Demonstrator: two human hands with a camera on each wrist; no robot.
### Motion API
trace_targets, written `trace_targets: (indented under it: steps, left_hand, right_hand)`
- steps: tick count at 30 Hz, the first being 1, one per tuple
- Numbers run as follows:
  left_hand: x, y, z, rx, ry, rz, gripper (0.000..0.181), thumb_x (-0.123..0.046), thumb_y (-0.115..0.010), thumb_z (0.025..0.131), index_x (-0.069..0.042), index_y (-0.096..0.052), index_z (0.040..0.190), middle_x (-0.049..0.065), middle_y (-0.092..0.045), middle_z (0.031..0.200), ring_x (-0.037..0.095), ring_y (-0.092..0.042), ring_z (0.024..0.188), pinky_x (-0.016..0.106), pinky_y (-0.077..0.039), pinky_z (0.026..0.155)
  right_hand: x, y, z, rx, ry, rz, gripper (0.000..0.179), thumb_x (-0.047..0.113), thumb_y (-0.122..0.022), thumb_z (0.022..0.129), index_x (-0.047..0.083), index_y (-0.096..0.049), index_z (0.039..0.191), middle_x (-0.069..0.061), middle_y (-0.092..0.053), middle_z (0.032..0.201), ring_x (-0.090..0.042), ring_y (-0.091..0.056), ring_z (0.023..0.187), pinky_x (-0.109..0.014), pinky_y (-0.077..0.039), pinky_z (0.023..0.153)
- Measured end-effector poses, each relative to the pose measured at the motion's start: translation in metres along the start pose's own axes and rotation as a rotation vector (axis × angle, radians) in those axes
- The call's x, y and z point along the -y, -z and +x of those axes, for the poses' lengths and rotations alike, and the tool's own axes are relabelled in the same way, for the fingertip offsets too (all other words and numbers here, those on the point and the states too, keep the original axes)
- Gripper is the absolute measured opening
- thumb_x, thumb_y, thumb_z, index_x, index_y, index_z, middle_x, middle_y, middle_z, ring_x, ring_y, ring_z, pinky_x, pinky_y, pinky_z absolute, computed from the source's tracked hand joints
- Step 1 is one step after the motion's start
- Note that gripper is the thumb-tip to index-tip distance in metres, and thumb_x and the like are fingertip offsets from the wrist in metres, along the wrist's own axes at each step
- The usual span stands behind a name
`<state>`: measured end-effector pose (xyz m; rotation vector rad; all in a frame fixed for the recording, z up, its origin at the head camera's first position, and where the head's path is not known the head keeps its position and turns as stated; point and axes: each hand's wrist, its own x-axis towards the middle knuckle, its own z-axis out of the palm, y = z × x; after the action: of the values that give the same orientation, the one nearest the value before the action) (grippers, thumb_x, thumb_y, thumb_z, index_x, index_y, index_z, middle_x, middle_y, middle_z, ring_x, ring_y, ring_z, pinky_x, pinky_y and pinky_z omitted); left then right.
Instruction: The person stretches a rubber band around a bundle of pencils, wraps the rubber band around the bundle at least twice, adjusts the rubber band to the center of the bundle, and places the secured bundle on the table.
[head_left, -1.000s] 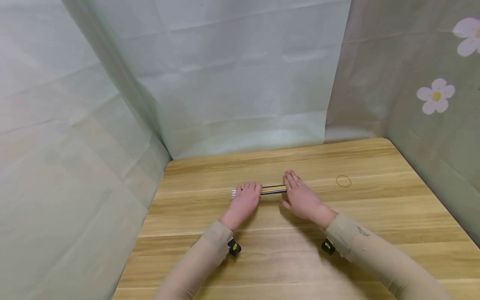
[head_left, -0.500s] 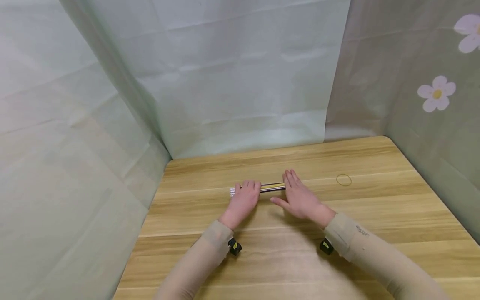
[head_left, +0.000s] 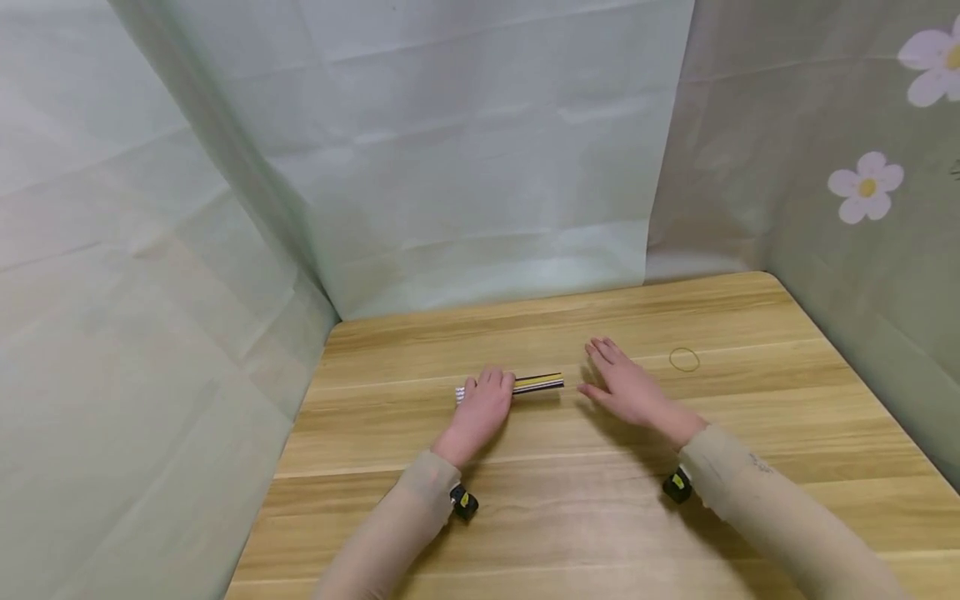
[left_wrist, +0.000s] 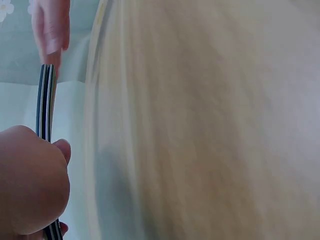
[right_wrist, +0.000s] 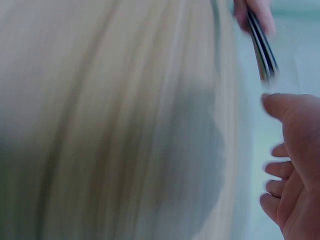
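Observation:
In the head view my left hand [head_left: 483,410] grips a bundle of slim pencil-like sticks [head_left: 538,383] near its left end. The sticks show black, yellow and white stripes. Their pale left ends [head_left: 460,394] poke out past the fingers, and the palm hides the middle. In the left wrist view the bundle [left_wrist: 46,100] runs out past the thumb, its ends nearly even. My right hand [head_left: 628,390] is apart from the bundle's right end, fingers extended and thumb spread, holding nothing. The right wrist view shows its thumb [right_wrist: 277,105] just below the stick ends [right_wrist: 267,72].
A thin yellowish rubber band [head_left: 684,359] lies on the wooden table [head_left: 570,517], right of my right hand. Pale fabric [head_left: 487,167] hangs behind the table and along both sides. A small black wrist device [head_left: 463,503] is under each sleeve.
My right hand has come away from the bundle's right end and moved right, uncovering the stick ends. My left hand keeps its grip, shifted slightly left and nearer.

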<state>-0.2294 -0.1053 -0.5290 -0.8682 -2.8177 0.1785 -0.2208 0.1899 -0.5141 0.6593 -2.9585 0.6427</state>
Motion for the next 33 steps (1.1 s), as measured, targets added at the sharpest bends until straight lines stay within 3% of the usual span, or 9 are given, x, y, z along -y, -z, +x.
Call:
trace_targets:
  steps: [5, 9, 14, 18, 26, 33]
  left_hand:
    - [0.003, -0.008, -0.004, -0.014, 0.013, -0.036, 0.015, -0.011, -0.046, 0.112, -0.005, -0.054, 0.124, 0.01, -0.059, 0.106, 0.026, -0.055, 0.096, 0.041, -0.043, 0.077]
    - [0.006, -0.009, -0.008, -0.012, 0.019, -0.054, 0.015, -0.014, -0.048, 0.113, -0.005, -0.054, 0.124, 0.01, -0.06, 0.107, 0.027, -0.056, 0.098, 0.043, -0.045, 0.079]
    - [0.011, -0.008, -0.01, -0.011, 0.024, -0.097, 0.02, -0.021, -0.054, 0.113, -0.006, -0.055, 0.125, 0.01, -0.061, 0.11, 0.028, -0.058, 0.101, 0.043, -0.046, 0.081]
    - [0.015, -0.007, -0.011, -0.006, 0.04, -0.132, 0.023, -0.025, -0.058, 0.111, -0.007, -0.055, 0.125, 0.011, -0.062, 0.112, 0.029, -0.06, 0.104, 0.044, -0.046, 0.082]
    - [0.016, -0.006, -0.005, -0.006, 0.036, -0.153, 0.019, -0.024, -0.055, 0.113, -0.007, -0.054, 0.121, 0.01, -0.061, 0.109, 0.03, -0.059, 0.102, 0.045, -0.046, 0.082]
    - [0.014, -0.007, -0.002, 0.006, 0.04, -0.156, 0.019, -0.023, -0.054, 0.113, -0.007, -0.054, 0.123, 0.009, -0.06, 0.112, 0.029, -0.058, 0.107, 0.046, -0.045, 0.085]
  right_hand:
    - [-0.049, 0.016, -0.02, -0.069, -0.084, -0.031, 0.051, 0.022, -0.067, 0.106, -0.01, -0.057, 0.146, -0.032, -0.055, 0.15, -0.053, -0.051, 0.139, -0.065, -0.04, 0.114]
    - [-0.083, 0.027, -0.034, -0.107, -0.15, -0.057, 0.042, 0.021, -0.067, 0.106, -0.008, -0.066, 0.137, -0.032, -0.063, 0.139, -0.054, -0.059, 0.128, -0.066, -0.045, 0.107]
    - [-0.112, 0.043, -0.048, -0.122, -0.202, -0.067, 0.037, 0.025, -0.072, 0.104, -0.004, -0.072, 0.126, -0.028, -0.07, 0.126, -0.051, -0.065, 0.117, -0.066, -0.05, 0.098]
    - [-0.122, 0.052, -0.052, -0.098, -0.205, -0.062, 0.032, 0.028, -0.076, 0.101, 0.0, -0.075, 0.117, -0.022, -0.072, 0.115, -0.044, -0.068, 0.104, -0.062, -0.053, 0.09]
    - [-0.124, 0.052, -0.049, -0.097, -0.121, -0.127, 0.01, 0.016, -0.078, 0.099, 0.008, -0.075, 0.096, -0.012, -0.069, 0.101, -0.039, -0.065, 0.1, -0.059, -0.053, 0.09]
    - [-0.124, 0.045, -0.051, -0.065, -0.11, -0.155, 0.011, 0.012, -0.07, 0.103, 0.003, -0.072, 0.097, -0.012, -0.065, 0.099, -0.041, -0.061, 0.102, -0.06, -0.051, 0.094]
